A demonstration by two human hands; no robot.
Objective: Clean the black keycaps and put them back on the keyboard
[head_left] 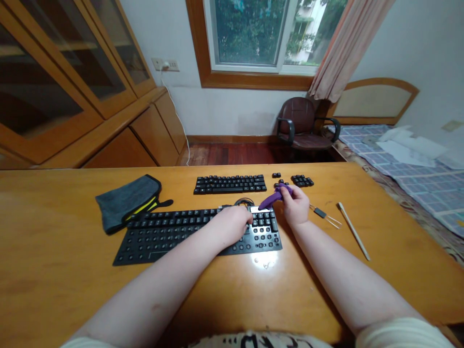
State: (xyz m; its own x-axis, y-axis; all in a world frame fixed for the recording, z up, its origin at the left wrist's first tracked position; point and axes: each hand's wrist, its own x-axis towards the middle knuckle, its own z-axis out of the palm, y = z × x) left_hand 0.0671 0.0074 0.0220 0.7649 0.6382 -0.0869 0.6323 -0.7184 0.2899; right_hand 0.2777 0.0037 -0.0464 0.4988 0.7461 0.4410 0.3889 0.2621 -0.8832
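A black keyboard (155,237) lies in front of me with most of its keycaps off; several caps remain along its upper rows and right end. My left hand (234,223) rests on the keyboard right of its middle, fingers curled down, and what they may hold is hidden. In my right hand (295,205) a purple cloth (271,199) is pinched, its tip hanging to the keyboard's top right edge beside a silver label strip. The loose keycaps (230,184) stand in rows behind the keyboard, with smaller groups near the right hand.
To the left lies a grey folded cloth (126,200) with yellow and black trim. A wire keycap puller (321,213) and a thin white stick (353,232) lie to the right. The far table edge runs behind the keycaps; beyond it stand a chair (300,121) and a bed (398,150).
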